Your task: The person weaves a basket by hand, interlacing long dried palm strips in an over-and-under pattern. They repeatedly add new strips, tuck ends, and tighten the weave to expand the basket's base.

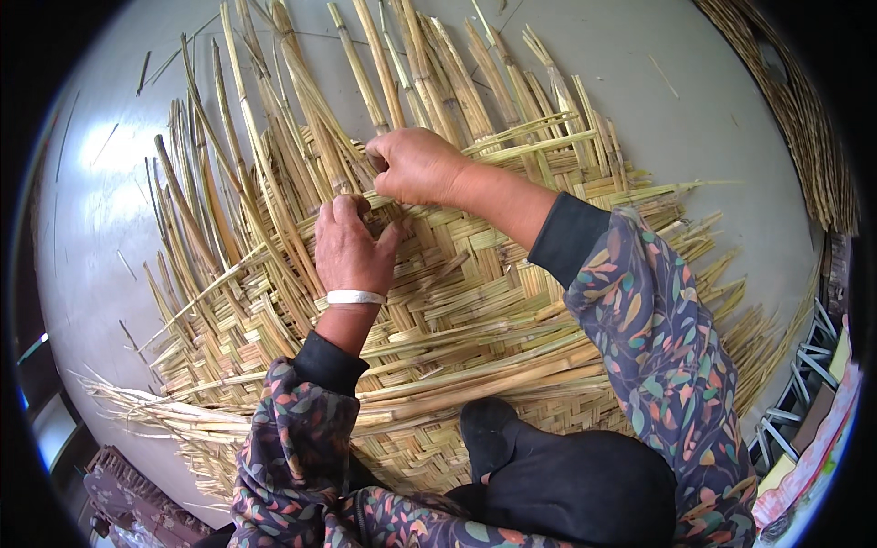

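A large woven mat of split reed (457,320) lies spread on the floor beneath both hands, with loose reed strips (365,82) sticking up past its far edge. My left hand (352,251), wearing a white bracelet (356,297), has its fingers and thumb curled round a reed strip at the weave's far part. Just beyond it to the right, my right hand (416,169) is closed in a pinch on reed strips near the same spot. The fingers partly hide the ends they hold. My shoe (487,429) rests on the near part of the mat.
A grey floor (703,110) surrounds the mat, with a few thin reed scraps on it. A dark bundle of stalks (804,137) is at the far right. Metal frames (793,406) and pink cloth (813,466) lie at the lower right; a patterned cloth (137,498) is at the lower left.
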### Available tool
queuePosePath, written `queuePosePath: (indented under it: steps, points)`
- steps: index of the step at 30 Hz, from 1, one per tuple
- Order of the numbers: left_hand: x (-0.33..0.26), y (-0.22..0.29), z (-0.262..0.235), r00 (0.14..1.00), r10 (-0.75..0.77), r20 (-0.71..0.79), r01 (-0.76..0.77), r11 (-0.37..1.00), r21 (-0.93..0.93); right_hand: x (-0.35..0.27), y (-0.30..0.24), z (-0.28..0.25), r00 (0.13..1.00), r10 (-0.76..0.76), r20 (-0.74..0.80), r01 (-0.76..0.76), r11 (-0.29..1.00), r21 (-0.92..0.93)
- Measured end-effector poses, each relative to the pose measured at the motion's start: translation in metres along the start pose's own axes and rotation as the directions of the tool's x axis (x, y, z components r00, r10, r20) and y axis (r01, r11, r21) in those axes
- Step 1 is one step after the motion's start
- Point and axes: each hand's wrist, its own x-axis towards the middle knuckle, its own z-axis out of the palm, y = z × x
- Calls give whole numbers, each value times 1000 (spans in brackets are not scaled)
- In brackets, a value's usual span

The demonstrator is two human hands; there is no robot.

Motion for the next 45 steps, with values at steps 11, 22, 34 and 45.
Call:
queuePosePath:
  steps: [11,22,34,45]
  points:
    - [10,-8,-11,988,41,149,-45,999,25,-13,-7,4,990,43,-135,-57,993,-103]
    - [0,-9,-2,999,52,-12,-53,998,-37,0,-2,0,998,-2,-67,-8,989,-149]
    - [-4,-19,9,893,449,-28,-404,829,387,-133,61,-15,780,608,-150,-152,416,897]
    - [5,-15,1,848,508,150,-525,765,373,-116,102,-47,845,502,-184,141,122,982]
